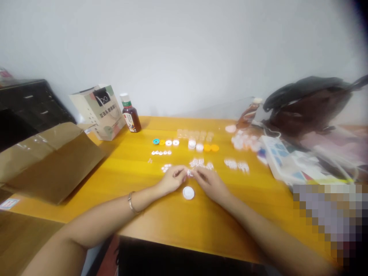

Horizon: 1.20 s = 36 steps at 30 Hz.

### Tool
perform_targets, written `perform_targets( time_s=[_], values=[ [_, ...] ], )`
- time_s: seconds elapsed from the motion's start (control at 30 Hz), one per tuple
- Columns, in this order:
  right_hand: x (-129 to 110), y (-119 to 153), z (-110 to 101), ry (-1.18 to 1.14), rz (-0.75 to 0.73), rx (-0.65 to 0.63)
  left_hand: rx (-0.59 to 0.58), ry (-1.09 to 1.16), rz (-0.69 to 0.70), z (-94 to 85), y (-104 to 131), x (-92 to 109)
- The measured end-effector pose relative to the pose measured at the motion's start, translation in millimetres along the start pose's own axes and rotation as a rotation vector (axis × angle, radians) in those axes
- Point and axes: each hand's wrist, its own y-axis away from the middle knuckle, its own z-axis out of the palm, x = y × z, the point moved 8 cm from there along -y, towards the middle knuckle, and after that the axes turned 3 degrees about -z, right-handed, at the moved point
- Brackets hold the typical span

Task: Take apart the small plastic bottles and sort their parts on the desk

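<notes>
My left hand [173, 179] and my right hand [209, 183] meet over the middle of the table, fingertips pinched on a small white piece [189, 173] between them. Its shape is too small and blurred to tell. Just below the hands a round white lid [188, 193] lies flat. Behind my left hand are small white pieces [166, 168] and a row of little white ones [161, 153]. A pile of white pieces [200, 163] lies beyond my right hand, with another group [236, 165] to its right.
Coloured and white caps [168, 143] and clear cups [195, 135] stand in rows on the table [155, 226]. At left are a cardboard box [54, 161], a paper bag [103, 115] and a brown bottle [131, 117]. A dark bag [310, 103] and white box [283, 161] sit right.
</notes>
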Motion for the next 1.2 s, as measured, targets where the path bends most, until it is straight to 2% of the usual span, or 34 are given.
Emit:
perform_targets(
  time_s=[0.07,0.13,0.3,0.47,0.83,1.2],
  values=[
    [-7.4,-0.2,-5.6,0.09,-0.089,0.004,-0.012,0.0,0.008,0.9,-0.3,0.0],
    [-9.7,-0.3,-11.6,0.132,-0.118,0.022,-0.016,0.002,0.016,1.1,-0.4,-0.5],
    [16.5,-2.0,-36.6,0.041,0.092,0.149,0.068,-0.024,0.022,-4.6,0.8,-3.0],
    [46.6,-2.7,-58.2,0.052,0.227,0.237,0.003,-0.004,0.03,3.6,3.3,-3.3],
    [66.4,-10.2,-36.7,0.127,0.175,0.156,0.003,0.061,-0.012,3.1,1.8,-3.5],
    [64.7,-13.4,-30.9,0.148,0.143,0.14,-0.005,0.077,-0.025,3.5,2.4,-0.7]
  ],
)
